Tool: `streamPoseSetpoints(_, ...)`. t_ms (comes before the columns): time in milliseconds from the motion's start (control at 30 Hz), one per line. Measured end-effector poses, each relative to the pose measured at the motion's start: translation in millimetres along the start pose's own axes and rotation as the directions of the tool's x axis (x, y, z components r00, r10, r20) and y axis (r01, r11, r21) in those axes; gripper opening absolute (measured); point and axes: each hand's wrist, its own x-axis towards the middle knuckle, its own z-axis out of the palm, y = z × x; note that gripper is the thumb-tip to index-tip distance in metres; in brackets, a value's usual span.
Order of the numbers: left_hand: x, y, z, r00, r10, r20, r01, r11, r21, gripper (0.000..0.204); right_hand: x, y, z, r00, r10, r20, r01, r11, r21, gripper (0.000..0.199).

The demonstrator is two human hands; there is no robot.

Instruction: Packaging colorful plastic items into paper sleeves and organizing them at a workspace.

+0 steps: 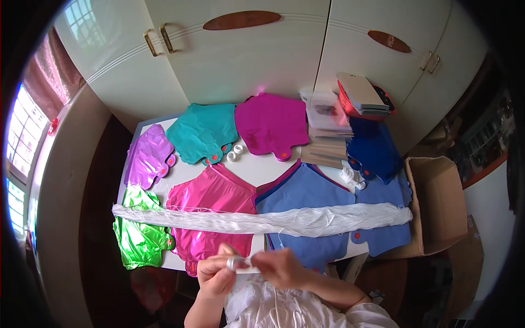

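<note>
Near the table's front edge, my left hand point(216, 274) is closed around a small white roll point(234, 263). Close to its right side is my right hand point(281, 268), with its fingers drawn together and smeared by motion; what they pinch is too small to make out. Just beyond both hands lies a long bundle of white string point(273, 220), stretched across the table. Under it are flat shiny foil pieces in green point(136, 240) and pink point(210, 188), and matte blue ones point(306, 191). Two more small white rolls point(232, 156) rest farther back.
Purple point(149, 156), teal point(202, 131), magenta point(272, 124) and dark blue point(373, 150) foil pieces line the back. Stacked cards point(328, 147) and a red basket point(369, 112) stand at the back right. A cardboard box point(437, 205) adjoins the right edge; white cabinets point(240, 60) rise behind.
</note>
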Motion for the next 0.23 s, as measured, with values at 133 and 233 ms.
streamPoseSetpoints(133,14,8,-4,0.930,0.059,0.363,-0.299,0.698,0.651,0.016,-2,-13,-16,0.995,-0.067,-0.069,0.076,0.987,0.142,0.005)
streamPoseSetpoints(233,8,8,-6,0.930,-0.076,0.359,-0.013,0.971,0.240,0.015,0,2,-11,0.997,-0.001,-0.083,-0.001,1.000,-0.027,0.007)
